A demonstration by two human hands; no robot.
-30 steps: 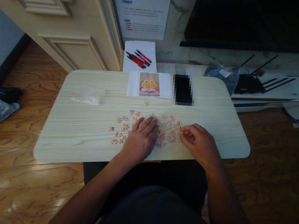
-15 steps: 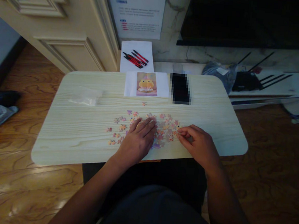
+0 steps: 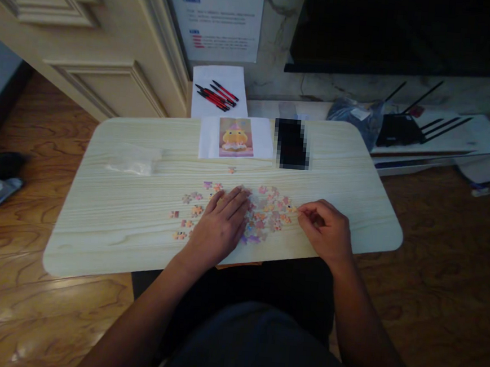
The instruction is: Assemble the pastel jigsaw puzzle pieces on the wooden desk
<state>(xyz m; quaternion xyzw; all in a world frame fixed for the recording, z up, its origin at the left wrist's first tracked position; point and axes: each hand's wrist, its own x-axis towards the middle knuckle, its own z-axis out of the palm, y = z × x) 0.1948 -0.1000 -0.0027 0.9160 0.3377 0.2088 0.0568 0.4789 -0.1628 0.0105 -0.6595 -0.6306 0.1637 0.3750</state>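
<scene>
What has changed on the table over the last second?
Very little. The right hand drew back slightly from the scattered puzzle pieces, its fingers pinched together; whether they hold a piece is unclear. The left hand stayed flat on the pieces. The reference picture and plastic bag stayed put.

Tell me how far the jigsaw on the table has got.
Done: little; small pastel jigsaw pieces lie scattered on the pale wooden table. In hand: left hand rests flat on them, right hand pinches at the edge. Left: nearly everything in the yellow-character reference picture.
</scene>
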